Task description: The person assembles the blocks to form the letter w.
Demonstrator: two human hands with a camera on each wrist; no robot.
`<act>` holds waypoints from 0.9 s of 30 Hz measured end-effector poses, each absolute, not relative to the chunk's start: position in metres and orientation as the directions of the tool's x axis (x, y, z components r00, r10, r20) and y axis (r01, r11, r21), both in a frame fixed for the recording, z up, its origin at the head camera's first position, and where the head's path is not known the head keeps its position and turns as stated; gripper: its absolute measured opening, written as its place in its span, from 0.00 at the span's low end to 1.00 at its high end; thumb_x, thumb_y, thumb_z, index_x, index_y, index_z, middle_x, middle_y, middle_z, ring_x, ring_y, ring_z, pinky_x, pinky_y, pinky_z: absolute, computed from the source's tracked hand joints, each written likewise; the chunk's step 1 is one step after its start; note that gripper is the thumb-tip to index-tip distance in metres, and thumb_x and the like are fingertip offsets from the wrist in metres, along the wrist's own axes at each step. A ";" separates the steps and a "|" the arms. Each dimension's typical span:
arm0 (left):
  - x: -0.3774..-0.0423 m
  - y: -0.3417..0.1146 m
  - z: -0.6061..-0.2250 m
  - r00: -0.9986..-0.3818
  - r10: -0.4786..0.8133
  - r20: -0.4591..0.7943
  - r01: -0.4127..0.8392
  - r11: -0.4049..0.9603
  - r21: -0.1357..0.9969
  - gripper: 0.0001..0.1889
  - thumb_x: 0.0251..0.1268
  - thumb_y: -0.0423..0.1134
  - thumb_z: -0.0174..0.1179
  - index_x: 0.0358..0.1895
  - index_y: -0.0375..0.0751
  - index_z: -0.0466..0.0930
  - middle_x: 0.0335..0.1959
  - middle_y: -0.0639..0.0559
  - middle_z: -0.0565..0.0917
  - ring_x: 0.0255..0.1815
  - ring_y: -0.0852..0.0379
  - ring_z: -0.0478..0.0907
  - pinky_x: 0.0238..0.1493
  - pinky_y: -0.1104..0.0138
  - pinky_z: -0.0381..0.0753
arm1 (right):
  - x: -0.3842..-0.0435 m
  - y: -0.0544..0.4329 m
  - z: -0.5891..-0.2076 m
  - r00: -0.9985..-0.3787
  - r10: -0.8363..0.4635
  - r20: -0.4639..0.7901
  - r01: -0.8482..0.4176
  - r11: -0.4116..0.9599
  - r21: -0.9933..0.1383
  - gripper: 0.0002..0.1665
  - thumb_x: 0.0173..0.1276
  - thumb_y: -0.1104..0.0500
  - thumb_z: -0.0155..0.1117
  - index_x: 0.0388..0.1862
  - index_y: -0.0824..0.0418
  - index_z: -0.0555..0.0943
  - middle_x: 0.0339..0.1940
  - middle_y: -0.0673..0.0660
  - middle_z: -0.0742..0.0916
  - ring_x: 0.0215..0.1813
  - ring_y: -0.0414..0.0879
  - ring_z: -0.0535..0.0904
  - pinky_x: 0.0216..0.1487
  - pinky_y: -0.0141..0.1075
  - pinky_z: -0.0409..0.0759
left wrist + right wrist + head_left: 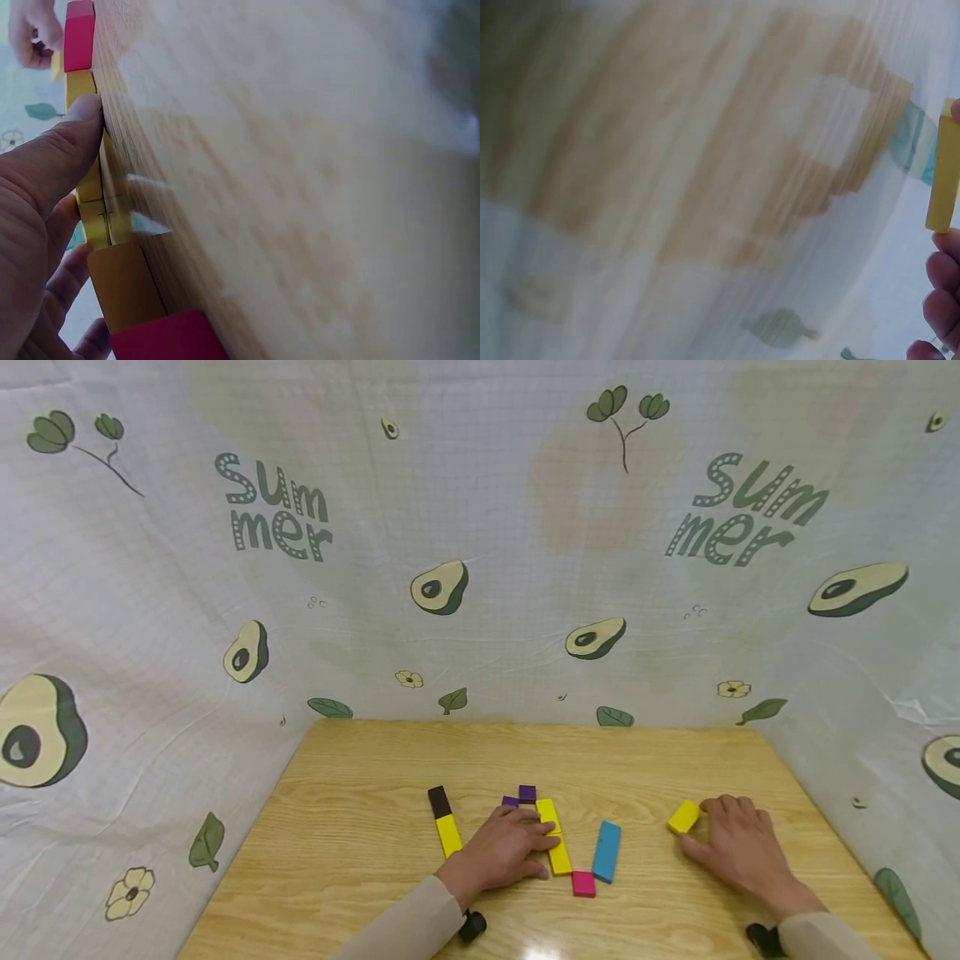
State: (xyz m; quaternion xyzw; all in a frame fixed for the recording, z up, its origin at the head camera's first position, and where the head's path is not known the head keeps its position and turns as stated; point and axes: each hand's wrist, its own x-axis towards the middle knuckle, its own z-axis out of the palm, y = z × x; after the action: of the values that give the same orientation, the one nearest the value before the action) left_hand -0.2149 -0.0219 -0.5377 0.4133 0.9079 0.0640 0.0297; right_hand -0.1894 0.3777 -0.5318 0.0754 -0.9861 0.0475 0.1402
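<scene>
In the head view, my left hand [504, 850] rests over a slanting line of blocks. Its fingertips touch two yellow blocks [559, 857] laid end to end. From the left wrist, its thumb lies against the yellow row, near an orange block [126, 286] and a pink block [79, 37]. Out to the right, my right hand [741, 850] pinches a separate yellow block [683, 817] between thumb and fingers. That yellow block [945, 169] also shows at the right wrist view's edge, upright, with fingertips at its ends.
Two purple blocks [527, 793] meet the yellow row's far end. A magenta block [583, 884] and a long blue block [607, 852] continue at the near end. Left of the hand lie a dark block [439, 802] and a yellow one [448, 835]. Patterned cloth [480, 527] walls the wooden table [360, 760].
</scene>
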 end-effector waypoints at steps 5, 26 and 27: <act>-0.216 -0.022 -0.538 -0.656 0.755 0.002 0.748 0.649 0.135 0.28 0.75 0.64 0.57 0.75 0.68 0.75 0.76 0.68 0.74 0.79 0.59 0.67 0.78 0.52 0.65 | -0.194 0.371 -0.532 -0.938 -0.172 0.300 -0.196 0.979 -0.052 0.38 0.60 0.39 0.75 0.50 0.72 0.80 0.44 0.68 0.82 0.48 0.66 0.74 0.45 0.62 0.69; -0.216 -0.021 -0.538 -0.659 0.752 -0.009 0.744 0.654 0.136 0.28 0.75 0.64 0.57 0.76 0.69 0.74 0.76 0.69 0.73 0.79 0.60 0.66 0.78 0.52 0.65 | -0.214 0.330 -0.527 -0.925 -0.276 0.262 -0.301 0.952 -0.059 0.35 0.64 0.43 0.75 0.54 0.71 0.82 0.49 0.66 0.84 0.53 0.64 0.75 0.53 0.61 0.72; -0.216 -0.021 -0.538 -0.659 0.752 -0.009 0.744 0.654 0.135 0.28 0.75 0.64 0.57 0.76 0.69 0.74 0.76 0.69 0.74 0.79 0.60 0.66 0.78 0.52 0.65 | -0.215 0.328 -0.528 -0.923 -0.283 0.261 -0.308 0.949 -0.061 0.35 0.64 0.43 0.75 0.55 0.72 0.82 0.49 0.66 0.84 0.53 0.64 0.75 0.53 0.61 0.72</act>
State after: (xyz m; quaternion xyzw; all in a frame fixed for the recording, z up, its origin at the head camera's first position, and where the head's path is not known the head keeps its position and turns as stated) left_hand -0.2157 -0.0210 -0.5384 0.4117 0.9088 0.0597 0.0322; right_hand -0.2151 0.3277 -0.5277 0.1508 -0.9792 0.0507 0.1257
